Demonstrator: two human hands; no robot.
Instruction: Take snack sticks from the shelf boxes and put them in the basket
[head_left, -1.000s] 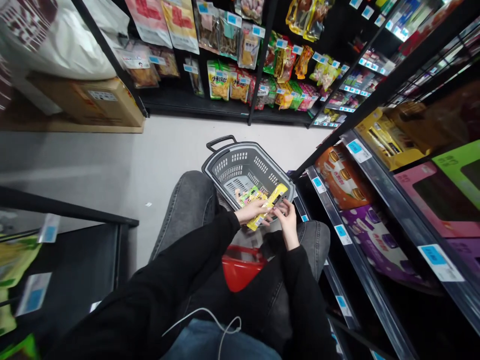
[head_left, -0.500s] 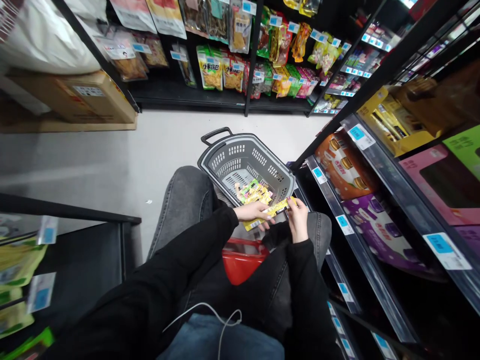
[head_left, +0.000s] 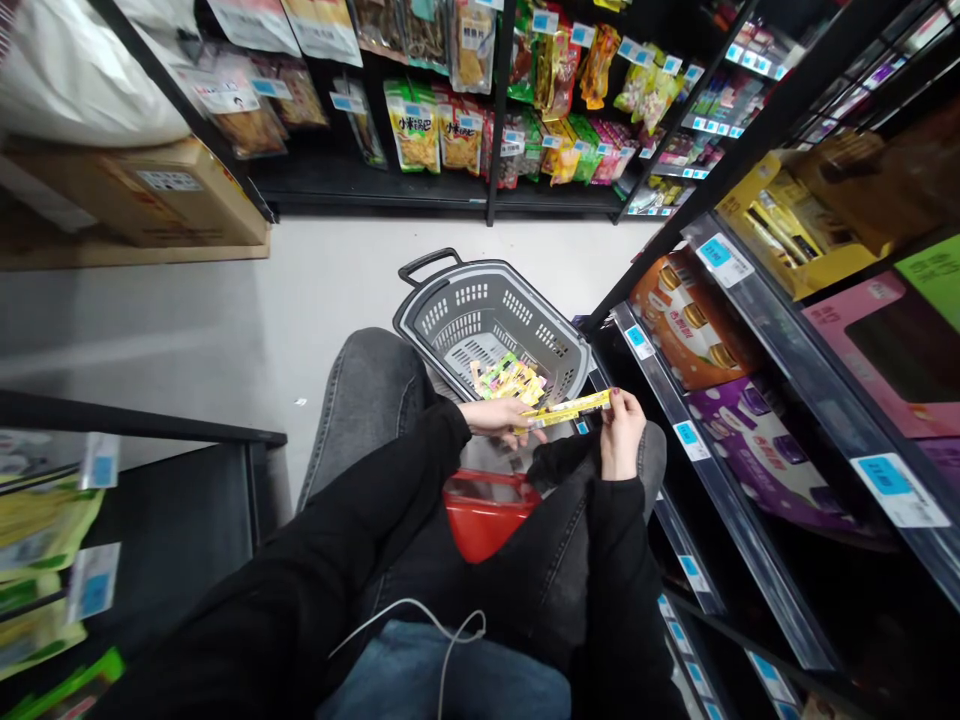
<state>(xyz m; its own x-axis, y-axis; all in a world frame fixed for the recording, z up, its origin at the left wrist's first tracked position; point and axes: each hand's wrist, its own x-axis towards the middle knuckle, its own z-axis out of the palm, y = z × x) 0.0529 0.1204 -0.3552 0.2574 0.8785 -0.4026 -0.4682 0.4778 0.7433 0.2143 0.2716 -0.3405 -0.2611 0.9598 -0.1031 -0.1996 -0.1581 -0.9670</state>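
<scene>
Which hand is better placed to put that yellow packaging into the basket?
Left hand, probably: it holds one end of the yellow packaging, nearer the small packets in the gray basket. The right hand pinches the other end by the knee.

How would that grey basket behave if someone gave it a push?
The basket would probably feel light for its size, since its walls are full of slots and the small packets cover only part of its bottom. It likely stays stiff, as its sides hold a clean shape. Being broad, with its load lying low, it seems unlikely to tip.
</scene>
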